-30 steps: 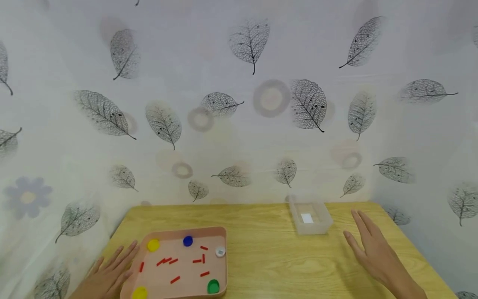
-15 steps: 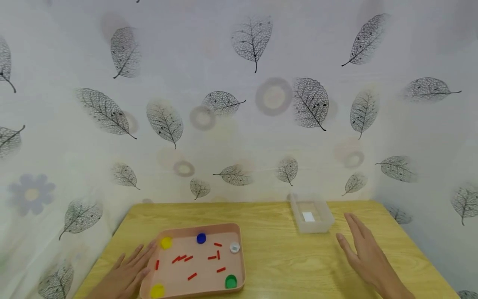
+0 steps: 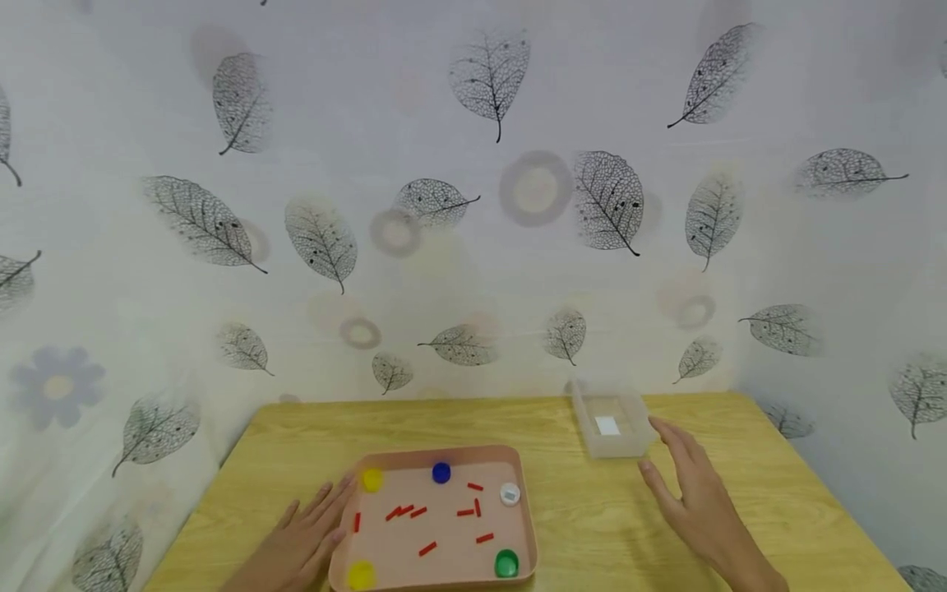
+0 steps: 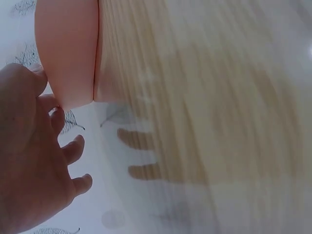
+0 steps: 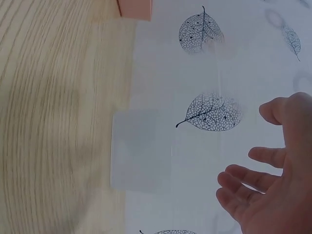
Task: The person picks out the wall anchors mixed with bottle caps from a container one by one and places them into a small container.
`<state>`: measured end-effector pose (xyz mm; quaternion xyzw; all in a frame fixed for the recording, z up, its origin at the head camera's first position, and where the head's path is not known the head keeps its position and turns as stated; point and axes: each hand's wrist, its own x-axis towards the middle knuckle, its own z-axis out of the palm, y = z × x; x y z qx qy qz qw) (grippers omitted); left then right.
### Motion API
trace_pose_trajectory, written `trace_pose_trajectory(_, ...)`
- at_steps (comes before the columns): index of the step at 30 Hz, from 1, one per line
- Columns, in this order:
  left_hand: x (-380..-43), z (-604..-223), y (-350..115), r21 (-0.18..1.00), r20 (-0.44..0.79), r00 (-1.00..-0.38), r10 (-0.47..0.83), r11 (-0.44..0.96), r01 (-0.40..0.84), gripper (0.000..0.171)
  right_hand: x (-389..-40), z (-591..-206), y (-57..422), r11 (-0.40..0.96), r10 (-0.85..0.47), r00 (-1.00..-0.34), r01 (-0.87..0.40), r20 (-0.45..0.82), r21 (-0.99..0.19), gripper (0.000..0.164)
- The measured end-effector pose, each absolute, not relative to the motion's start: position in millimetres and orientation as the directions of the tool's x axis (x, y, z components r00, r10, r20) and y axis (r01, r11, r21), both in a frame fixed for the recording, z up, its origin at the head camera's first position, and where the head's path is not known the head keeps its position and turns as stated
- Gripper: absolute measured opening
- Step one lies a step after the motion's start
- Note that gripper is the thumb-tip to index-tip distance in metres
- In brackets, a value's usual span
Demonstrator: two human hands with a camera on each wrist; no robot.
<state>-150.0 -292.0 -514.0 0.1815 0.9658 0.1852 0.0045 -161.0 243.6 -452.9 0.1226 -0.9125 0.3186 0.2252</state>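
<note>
A pink tray (image 3: 388, 547) lies on the table, and my left hand (image 3: 303, 534) touches its left wall with outstretched fingers. In the left wrist view, the fingertips rest against the tray's outer wall (image 4: 68, 44). Inside the tray lie two yellow round caps (image 3: 372, 480), a blue cap (image 3: 441, 473), a white cap (image 3: 510, 493), a green cap (image 3: 506, 563) and several short red strips (image 3: 427, 548). My right hand (image 3: 695, 501) hovers with loosely spread fingers, holding nothing, close to the right side of a clear plastic box (image 3: 617, 446); whether it touches the box is unclear.
The box holds a small white square (image 3: 607, 425) and stands near the back of the wooden table (image 3: 584, 526). A leaf-patterned covering (image 3: 473, 271) rises behind the table and on both sides.
The tray has slid to the right across the table with its caps and strips, my left hand moving along at its left wall. My right hand has shifted left, closer to the plastic box.
</note>
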Motion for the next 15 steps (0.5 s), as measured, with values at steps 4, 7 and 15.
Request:
trace_pose_trajectory(4, -155.0, -514.4, -274.0, 0.357, 0.054, -0.934, 0.353, 0.867, 0.348, 0.055, -165.0, -452.2, 233.9, 0.757, -0.088, -0.844, -0.402, 0.529, -0.516, 0.054)
trace_pose_trajectory(7, -158.5, -514.4, -261.4, 0.341, 0.085, -0.928, 0.363, 0.864, 0.369, 0.054, -169.0, -452.8, 228.3, 0.752, -0.094, -0.822, -0.429, 0.562, -0.501, 0.051)
trace_pose_trajectory(15, -163.9, -510.2, -235.6, 0.375, -0.029, -0.925, 0.378, 0.862, 0.340, 0.057, -177.7, -454.9, 217.7, 0.711, -0.113, -0.827, -0.455, 0.551, -0.536, 0.044)
